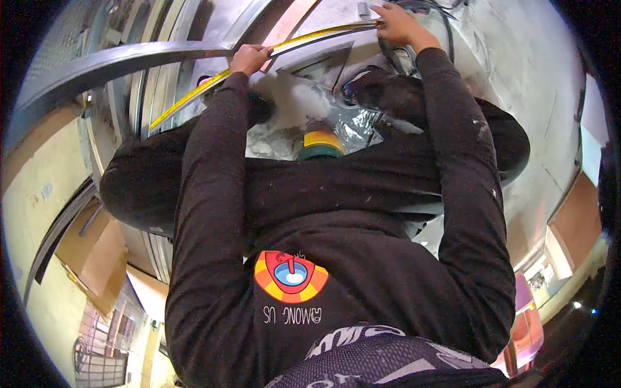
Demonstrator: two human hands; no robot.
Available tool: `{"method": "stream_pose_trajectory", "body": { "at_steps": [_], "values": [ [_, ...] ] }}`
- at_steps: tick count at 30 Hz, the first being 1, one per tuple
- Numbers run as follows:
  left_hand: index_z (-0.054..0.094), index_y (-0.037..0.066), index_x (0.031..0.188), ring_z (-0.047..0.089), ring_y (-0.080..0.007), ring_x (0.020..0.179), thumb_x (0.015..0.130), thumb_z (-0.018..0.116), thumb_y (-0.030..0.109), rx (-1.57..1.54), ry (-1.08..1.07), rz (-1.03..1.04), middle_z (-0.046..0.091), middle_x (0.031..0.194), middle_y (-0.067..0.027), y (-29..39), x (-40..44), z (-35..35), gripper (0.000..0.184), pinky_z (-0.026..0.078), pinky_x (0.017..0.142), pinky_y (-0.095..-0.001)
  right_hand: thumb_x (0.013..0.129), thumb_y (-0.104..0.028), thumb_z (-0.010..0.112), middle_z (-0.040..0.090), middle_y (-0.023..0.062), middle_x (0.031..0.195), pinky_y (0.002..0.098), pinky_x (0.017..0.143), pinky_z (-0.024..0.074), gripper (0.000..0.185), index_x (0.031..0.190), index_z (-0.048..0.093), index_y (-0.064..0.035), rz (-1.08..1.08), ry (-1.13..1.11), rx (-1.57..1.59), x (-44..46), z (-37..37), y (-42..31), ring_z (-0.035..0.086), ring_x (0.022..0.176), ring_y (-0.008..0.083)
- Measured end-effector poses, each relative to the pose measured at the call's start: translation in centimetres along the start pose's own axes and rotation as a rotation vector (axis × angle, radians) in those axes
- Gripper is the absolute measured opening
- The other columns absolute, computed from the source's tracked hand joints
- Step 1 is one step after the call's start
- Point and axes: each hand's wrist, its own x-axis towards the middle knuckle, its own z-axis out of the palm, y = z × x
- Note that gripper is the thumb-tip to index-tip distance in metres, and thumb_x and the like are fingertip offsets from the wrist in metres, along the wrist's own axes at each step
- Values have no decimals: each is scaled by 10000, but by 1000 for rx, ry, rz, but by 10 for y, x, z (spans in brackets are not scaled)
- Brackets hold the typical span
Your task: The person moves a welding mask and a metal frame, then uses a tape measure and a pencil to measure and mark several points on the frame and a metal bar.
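A yellow measuring tape (187,100) is stretched along a thin metal strip (323,32), running from the lower left to the upper right. My left hand (249,60) is closed round the tape and strip near their middle, by the end of a curved metal profile (129,57). At the strip's right end, my right hand (401,27) pinches the strip, its fingers next to a small grey piece (363,10). Below the strip, a dark triangular outline (323,64) shows on the floor.
Long metal profiles (169,71) lie at the upper left. Black cables (447,39) are beside my right hand. A yellow and green round object (321,143) and clear plastic (359,126) are between my legs. A cardboard piece (94,249) stands at the left.
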Motion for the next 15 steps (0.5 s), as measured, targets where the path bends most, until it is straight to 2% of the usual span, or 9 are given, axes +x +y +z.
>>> {"method": "stream_pose_trajectory", "body": {
  "at_steps": [1, 3, 6, 7, 9, 10, 12, 13, 15],
  "values": [
    [728, 202, 1030, 650, -326, 971, 836, 605, 515, 12, 4, 19, 685, 1035, -127, 7, -7, -4, 388, 495, 875, -431, 776, -235, 682, 607, 233, 1121, 441, 879, 469, 610, 1311, 477, -24, 20, 4, -8, 3, -28, -7, 593, 1012, 390],
    [728, 168, 993, 635, -374, 948, 853, 582, 501, 43, -9, 80, 668, 993, -175, 15, -11, -8, 390, 499, 846, -452, 797, -257, 653, 608, 258, 1127, 464, 909, 460, 620, 1351, 472, -47, -75, -199, 188, 8, -82, -15, 579, 1056, 414],
    [730, 139, 954, 636, -379, 922, 854, 568, 512, 143, 63, 134, 665, 945, -199, 6, -2, -3, 418, 499, 818, -466, 837, -212, 623, 625, 248, 1091, 450, 884, 466, 530, 1318, 501, -24, -4, -193, 205, -27, -196, -47, 588, 1018, 416],
    [731, 125, 931, 637, -386, 900, 854, 562, 517, 163, 94, 161, 664, 920, -208, 2, -1, -1, 434, 498, 803, -474, 851, -190, 607, 629, 242, 1084, 446, 873, 469, 502, 1310, 502, -17, -156, 56, 156, -42, -206, -36, 595, 1003, 409],
    [728, 90, 862, 639, -402, 841, 855, 552, 523, 185, 88, 184, 659, 853, -215, -5, 5, -1, 468, 486, 757, -494, 850, -138, 625, 648, 217, 1046, 399, 824, 495, 411, 1233, 561, -3, -167, 377, 48, -91, -258, -51, 634, 924, 342],
    [725, 76, 836, 635, -410, 818, 854, 550, 530, 182, 75, 198, 651, 822, -226, -8, 8, -1, 486, 478, 740, -501, 850, -138, 625, 648, 217, 1046, 399, 824, 495, 411, 1233, 561, -3, -129, 390, 30, -117, -270, -58, 634, 924, 342],
    [717, 50, 802, 635, -410, 779, 854, 551, 533, 205, 93, 231, 637, 768, -243, -11, 8, -4, 514, 473, 709, -494, 841, -82, 645, 666, 170, 962, 333, 743, 504, 318, 1143, 612, 12, -57, 740, 336, -159, -285, -62, 642, 832, 233],
    [714, 38, 795, 637, -401, 763, 856, 555, 530, 232, 127, 252, 631, 745, -249, -8, 5, -8, 521, 477, 697, -479, 837, -48, 659, 654, 111, 832, 284, 672, 488, 247, 1071, 638, 27, 16, 917, 366, -173, -269, -46, 607, 741, 148],
    [717, 10, 842, 669, -324, 718, 868, 586, 483, 158, 72, 251, 662, 741, -227, 3, -5, -19, 492, 494, 684, -414, 867, -84, 635, 626, 74, 752, 284, 640, 478, 209, 1047, 643, 21, 473, 951, 441, -217, -249, -46, 586, 693, 130]
  ]
}}
